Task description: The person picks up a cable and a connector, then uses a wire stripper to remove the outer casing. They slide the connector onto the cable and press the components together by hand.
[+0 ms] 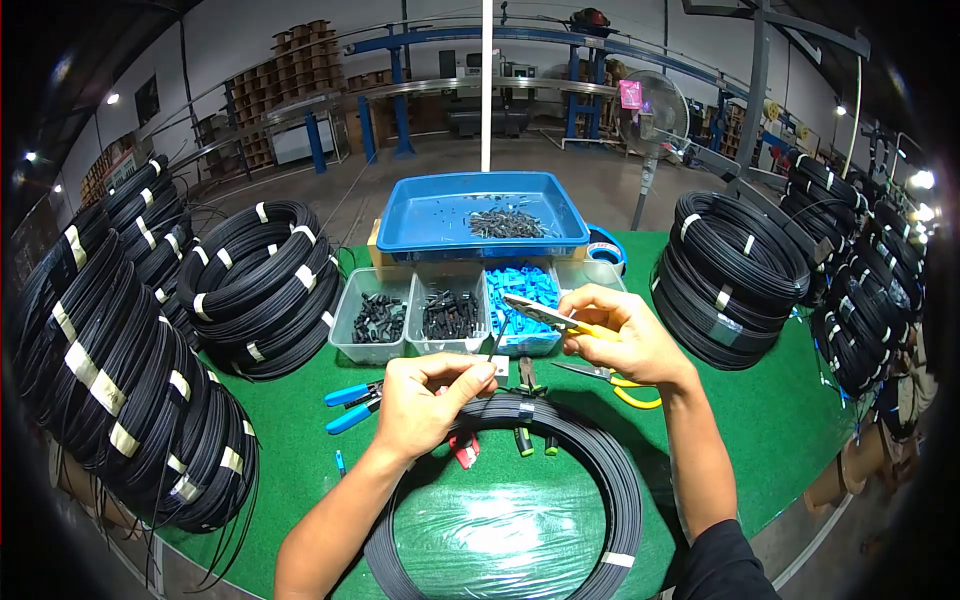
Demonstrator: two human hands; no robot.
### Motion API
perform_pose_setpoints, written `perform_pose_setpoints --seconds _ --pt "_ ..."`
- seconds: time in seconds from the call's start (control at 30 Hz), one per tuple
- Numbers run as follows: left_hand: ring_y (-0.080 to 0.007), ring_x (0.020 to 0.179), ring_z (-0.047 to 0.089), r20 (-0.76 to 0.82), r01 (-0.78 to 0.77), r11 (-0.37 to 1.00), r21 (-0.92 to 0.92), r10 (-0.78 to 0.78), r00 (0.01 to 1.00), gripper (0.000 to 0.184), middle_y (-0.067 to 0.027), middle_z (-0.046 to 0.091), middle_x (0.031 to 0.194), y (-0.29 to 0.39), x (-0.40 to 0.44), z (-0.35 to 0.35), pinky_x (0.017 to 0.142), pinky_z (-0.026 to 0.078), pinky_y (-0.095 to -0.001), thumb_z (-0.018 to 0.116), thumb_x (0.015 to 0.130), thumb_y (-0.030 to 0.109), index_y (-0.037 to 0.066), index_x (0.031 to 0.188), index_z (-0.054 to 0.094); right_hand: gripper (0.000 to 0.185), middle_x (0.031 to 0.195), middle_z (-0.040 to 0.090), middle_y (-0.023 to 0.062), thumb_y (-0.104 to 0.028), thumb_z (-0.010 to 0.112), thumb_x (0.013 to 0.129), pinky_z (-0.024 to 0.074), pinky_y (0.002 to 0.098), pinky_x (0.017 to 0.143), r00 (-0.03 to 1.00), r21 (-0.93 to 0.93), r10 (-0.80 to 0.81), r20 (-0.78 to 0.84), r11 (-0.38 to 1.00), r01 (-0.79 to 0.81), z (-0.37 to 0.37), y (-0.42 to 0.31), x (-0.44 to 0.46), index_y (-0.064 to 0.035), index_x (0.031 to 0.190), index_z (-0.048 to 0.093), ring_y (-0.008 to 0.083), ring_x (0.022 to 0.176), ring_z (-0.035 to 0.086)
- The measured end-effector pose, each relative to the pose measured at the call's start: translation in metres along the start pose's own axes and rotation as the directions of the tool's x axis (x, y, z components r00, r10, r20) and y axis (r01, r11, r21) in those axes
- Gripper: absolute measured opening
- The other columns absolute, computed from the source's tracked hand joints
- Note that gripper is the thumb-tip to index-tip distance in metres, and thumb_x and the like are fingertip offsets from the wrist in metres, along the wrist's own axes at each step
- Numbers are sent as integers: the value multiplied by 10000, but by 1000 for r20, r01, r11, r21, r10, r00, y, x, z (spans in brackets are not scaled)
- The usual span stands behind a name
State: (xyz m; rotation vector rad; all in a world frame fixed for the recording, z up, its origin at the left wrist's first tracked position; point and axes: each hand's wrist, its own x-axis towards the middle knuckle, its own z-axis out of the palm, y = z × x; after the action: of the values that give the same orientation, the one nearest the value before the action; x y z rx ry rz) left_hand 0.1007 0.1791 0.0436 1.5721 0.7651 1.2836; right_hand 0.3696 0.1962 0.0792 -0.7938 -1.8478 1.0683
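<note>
In the head view, a cable end (497, 341) is pinched near-upright by the left hand (425, 400), seemingly so that its tip meets the pliers (538, 313) clasped by the right hand (630, 340) at its two o'clock. A black coil (612, 465) lies at six o'clock; at twelve, black pieces (450, 316) and blue pieces (527, 285) are held in bins (368, 352), dark scraps (508, 224) in a tray (425, 218).

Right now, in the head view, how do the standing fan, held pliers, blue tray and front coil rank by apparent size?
1. Front coil
2. Blue tray
3. Standing fan
4. Pliers, partly covered by the right hand

Outlines only; the fan stands farther back.
</note>
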Motion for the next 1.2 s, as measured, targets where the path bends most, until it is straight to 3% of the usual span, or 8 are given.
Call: perform_pose_setpoints --seconds 0.6,0.7,0.77,0.8,0.87,1.0,1.03,1.2 --pt "-119 738 683 -1 33 999 -5 -33 999 221 -96 742 819 -1 0 -1 677 531 -248 741 911 187 -24 975 757 310 960 644 19 -70 681 872 490 256 798 999 -23 51 7 998 -51 -9 1 0 -45 1172 609 78 879 591" --pt "-116 736 681 11 37 999 4 -37 999 221 -94 743 814 -1 0 -2 673 529 -247 739 912 186 -24 977 758 301 910 639 21 -58 659 873 482 238 677 999 -32 -14 -34 999 13 -8 -3 -1 -48 1168 594 64 757 577" --pt "-123 759 681 26 58 995 76 -60 998 196 -91 740 834 -1 -1 -6 731 555 -269 739 909 136 -31 1010 752 295 847 629 20 -48 644 880 427 214 531 981 62 125 -148 991 -116 -14 -13 -2 -51 1164 566 42 615 526" --pt "-123 759 681 26 58 996 74 -60 998 196 -91 740 834 -2 -1 -7 731 555 -269 739 909 136 -31 1010 752 299 806 628 30 -37 635 881 369 204 438 976 89 64 -209 995 -47 -19 -7 0 -55 1164 538 35 519 484" --pt "-117 757 680 28 63 996 60 -65 997 193 -84 742 827 -3 -1 -6 725 549 -263 739 909 139 -32 997 754 329 813 636 49 -29 634 879 368 201 434 970 182 33 -243 983 13 -31 -7 -4 -52 1189 525 45 512 487" --pt "-125 735 684 11 49 995 86 -50 999 202 -97 742 810 2 1 -5 703 542 -261 737 908 159 -34 965 755 227 837 603 72 -3 616 878 501 248 454 924 119 -3 -383 992 52 -36 -13 -9 -49 1064 495 113 552 610" --pt "-134 732 685 9 38 997 70 -39 999 198 -103 741 811 -1 2 -6 708 547 -270 730 912 148 -42 964 751 205 840 584 72 12 610 870 568 299 496 931 145 -3 -364 988 60 -39 -12 -9 -50 1011 475 157 592 661" --pt "-125 767 677 36 34 999 -21 -33 999 183 -92 730 847 -9 39 -10 747 562 -284 696 936 121 -45 1004 733 106 797 590 107 -4 599 857 606 361 577 932 185 91 -351 982 -26 -48 -17 23 -6 907 506 211 620 677"
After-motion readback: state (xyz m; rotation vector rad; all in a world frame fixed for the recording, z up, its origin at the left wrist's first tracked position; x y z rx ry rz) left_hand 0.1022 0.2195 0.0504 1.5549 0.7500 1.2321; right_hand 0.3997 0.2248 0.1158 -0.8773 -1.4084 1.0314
